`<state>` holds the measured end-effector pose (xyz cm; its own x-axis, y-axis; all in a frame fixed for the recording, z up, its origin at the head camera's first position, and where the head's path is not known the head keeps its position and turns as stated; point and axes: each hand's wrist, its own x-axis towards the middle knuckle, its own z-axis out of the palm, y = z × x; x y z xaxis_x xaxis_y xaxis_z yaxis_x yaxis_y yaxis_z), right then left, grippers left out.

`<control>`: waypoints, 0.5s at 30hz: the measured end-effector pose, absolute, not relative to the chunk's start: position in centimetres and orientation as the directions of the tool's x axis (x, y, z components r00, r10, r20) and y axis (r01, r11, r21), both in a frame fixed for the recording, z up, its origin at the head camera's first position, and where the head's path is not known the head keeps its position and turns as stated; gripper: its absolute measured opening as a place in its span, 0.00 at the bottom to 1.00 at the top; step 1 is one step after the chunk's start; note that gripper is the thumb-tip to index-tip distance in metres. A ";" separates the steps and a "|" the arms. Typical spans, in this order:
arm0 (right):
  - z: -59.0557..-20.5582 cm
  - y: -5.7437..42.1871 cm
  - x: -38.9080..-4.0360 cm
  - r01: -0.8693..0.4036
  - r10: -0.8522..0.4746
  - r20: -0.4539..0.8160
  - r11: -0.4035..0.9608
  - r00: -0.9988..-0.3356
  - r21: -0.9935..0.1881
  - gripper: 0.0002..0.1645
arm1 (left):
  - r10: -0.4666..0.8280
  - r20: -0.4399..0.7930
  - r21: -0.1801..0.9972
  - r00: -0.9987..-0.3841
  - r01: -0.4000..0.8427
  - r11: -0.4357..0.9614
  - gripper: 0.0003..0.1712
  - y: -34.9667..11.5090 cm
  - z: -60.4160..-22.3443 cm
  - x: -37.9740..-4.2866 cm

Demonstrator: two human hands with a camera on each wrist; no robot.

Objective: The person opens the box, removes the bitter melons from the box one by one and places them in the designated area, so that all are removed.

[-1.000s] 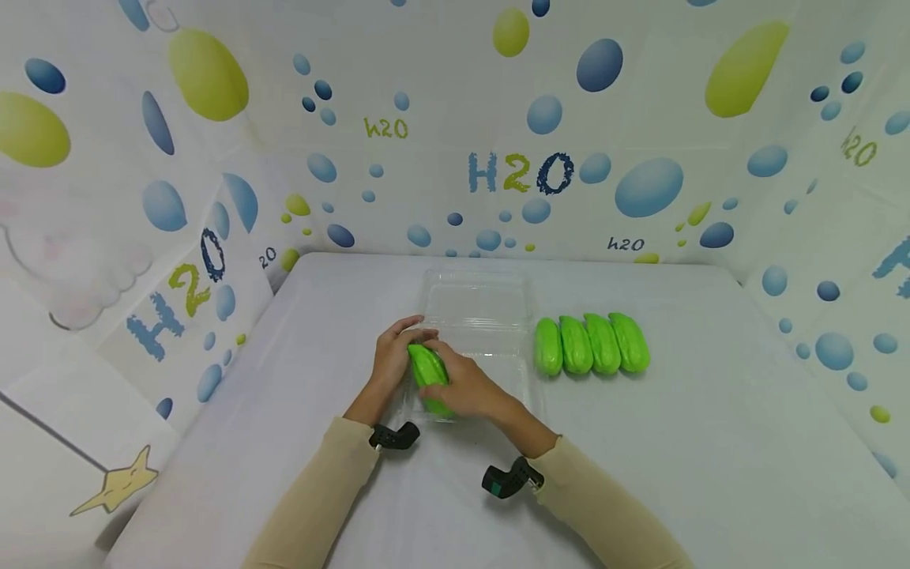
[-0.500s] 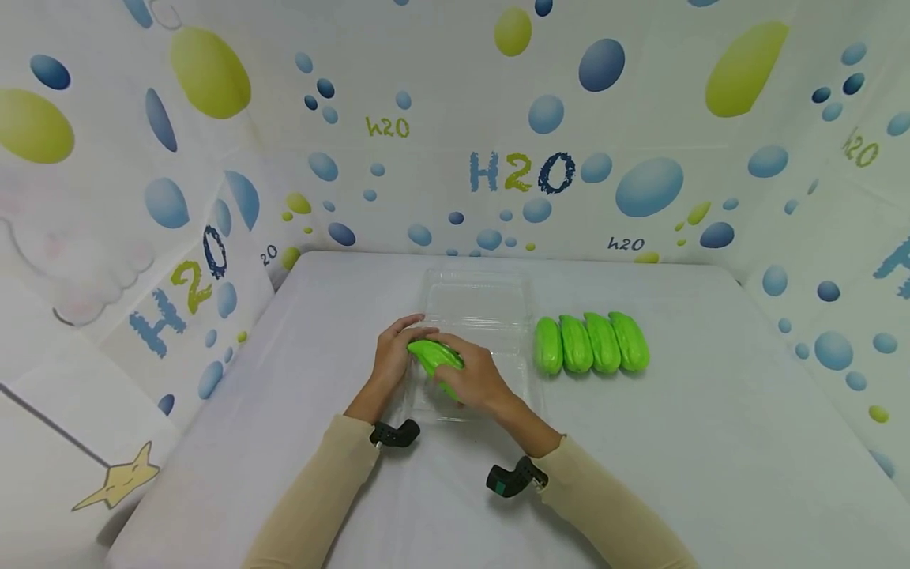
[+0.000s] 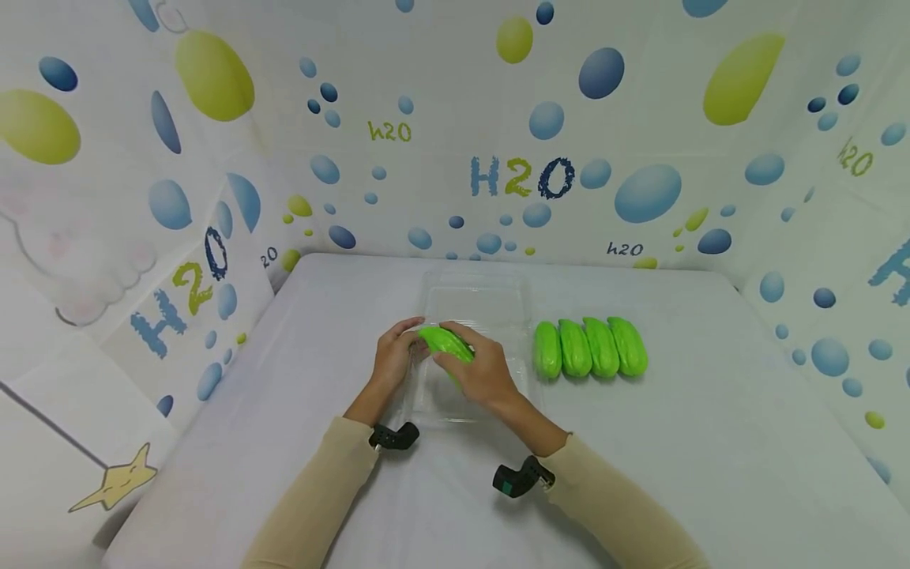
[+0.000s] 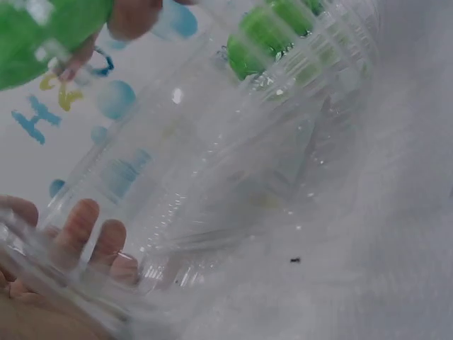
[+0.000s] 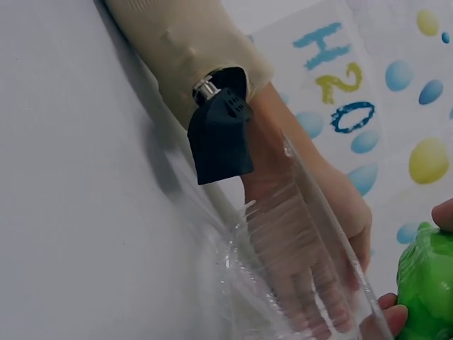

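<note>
A shiny bright green ribbed vegetable with a pointed end (image 3: 446, 343) is gripped by my right hand (image 3: 486, 371), tilted over the clear plastic clamshell box (image 3: 444, 403). Its tip points left, towards my other hand. My left hand (image 3: 394, 356) holds the box's left side, its fingers (image 4: 79, 225) visible through the clear wall in the left wrist view. The right wrist view shows the same green vegetable (image 5: 428, 280) between fingertips at the right edge, beside the box's wall. The hinged lid (image 3: 476, 302) lies folded back, away from me.
To the right of the box, several matching green vegetables (image 3: 604, 348) lie side by side in a row. A white cloth covers the table (image 3: 682, 442). Patterned sheets (image 3: 426, 158) surround the table at the back and sides. Dark wrist cameras (image 3: 522, 476) sit at both sleeves.
My right hand has moved away from me and slightly right, lifting the green vegetable and turning it from nearly lengthwise to more crosswise. The left hand has stayed at the box's side.
</note>
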<state>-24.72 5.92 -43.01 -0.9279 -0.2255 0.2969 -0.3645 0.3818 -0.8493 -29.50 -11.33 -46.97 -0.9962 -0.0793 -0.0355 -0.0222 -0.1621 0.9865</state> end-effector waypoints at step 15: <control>-41.3 10.1 -26.3 -0.396 -0.121 0.384 0.444 -0.915 -0.804 0.29 | -0.047 -0.047 0.979 -0.998 -0.037 -0.203 0.23 -11.3 -46.8 -29.5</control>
